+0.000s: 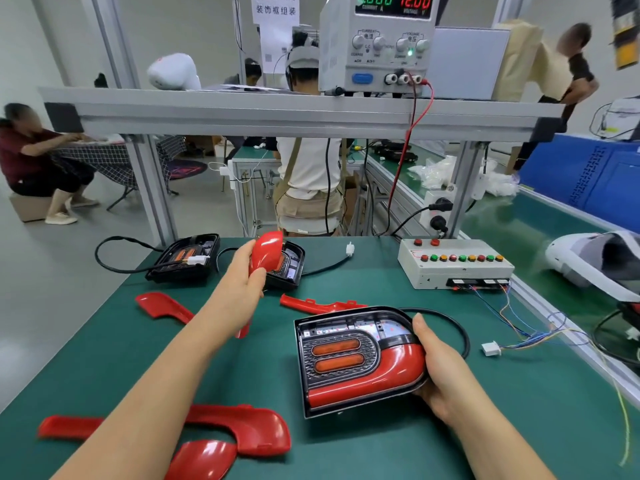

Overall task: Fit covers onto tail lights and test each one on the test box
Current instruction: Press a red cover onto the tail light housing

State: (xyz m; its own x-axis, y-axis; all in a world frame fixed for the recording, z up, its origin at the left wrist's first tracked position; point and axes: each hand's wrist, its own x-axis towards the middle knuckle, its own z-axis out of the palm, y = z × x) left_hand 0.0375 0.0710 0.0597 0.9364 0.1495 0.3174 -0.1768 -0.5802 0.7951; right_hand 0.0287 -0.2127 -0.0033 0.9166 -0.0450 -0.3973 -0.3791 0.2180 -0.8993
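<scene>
Holding the near tail light [346, 358] down on the desk [381, 452] with the right hand [440, 368]: thumb over its upper edge, fingers curled round the right end, presumably so the housing can't slide while a part is pushed on. Lower red cover [381, 379] looks seated along the bottom and round the right end. The upper bay is bare with the board showing, so my read is half-fitted. Left hand [247, 271] is raised over the back of the desk, fingers and thumb wrapped round the narrow end of a loose red cover [266, 252], wide end up. That is likely the piece for the bare bay, gripped at the tail to leave the wide end free for lining up. Two more lamps wait at the rear: second tail light [291, 271] just behind the held cover, third tail light [187, 259] further left. Spare covers [249, 427] lie scattered within reach. Test box [453, 268] sits right rear, and its white plug [490, 348] lies near the lamp's black cable [462, 336], not joined, so no test yet. Power supply [377, 43] on the shelf reads 12.00.
</scene>
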